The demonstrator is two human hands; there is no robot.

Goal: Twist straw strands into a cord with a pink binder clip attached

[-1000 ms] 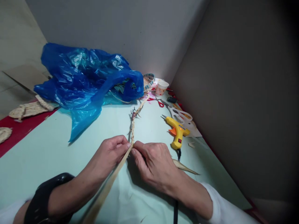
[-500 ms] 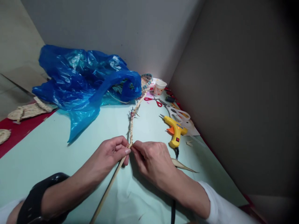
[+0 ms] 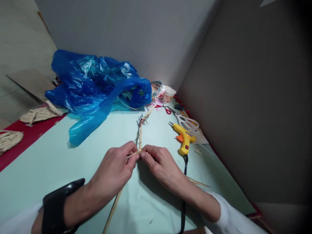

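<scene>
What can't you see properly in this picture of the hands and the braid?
- Head view: how the strands cross at the near end of the braid; fingers of the left hand and right hand hide it.
- Head view: the near end of the long strip; the bottom edge cuts it off.
- Head view: what lies under the blue plastic; its folds cover it.
- Head view: the paper cup's print; too small.

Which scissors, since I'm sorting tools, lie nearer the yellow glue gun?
The white-handled pair, right behind the glue gun; the red-handled scissors lie farther off, toward the cup.
</scene>
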